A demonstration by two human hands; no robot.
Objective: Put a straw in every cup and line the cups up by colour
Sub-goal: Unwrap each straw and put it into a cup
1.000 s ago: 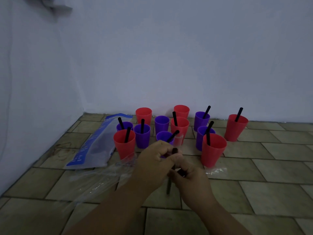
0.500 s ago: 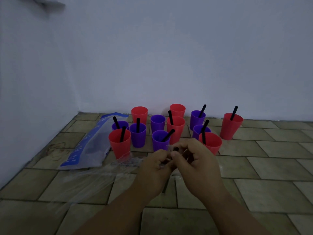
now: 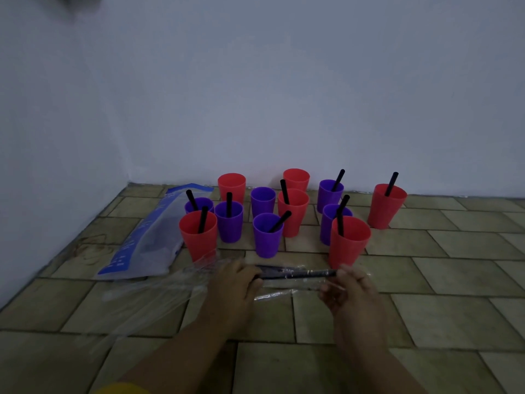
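— Left hand (image 3: 233, 282) and right hand (image 3: 350, 291), what did they hold?
— Each gripped one end of a thin black straw (image 3: 295, 273) inside crinkled clear plastic wrap (image 3: 278, 292), level above the tiled floor (image 3: 426, 280), just in front of the red and purple plastic cups (image 3: 264, 237); nine of them had black straws inside

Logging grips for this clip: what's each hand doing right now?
Left hand: grips one end of the wrapped black straw.
Right hand: pinches its other end.
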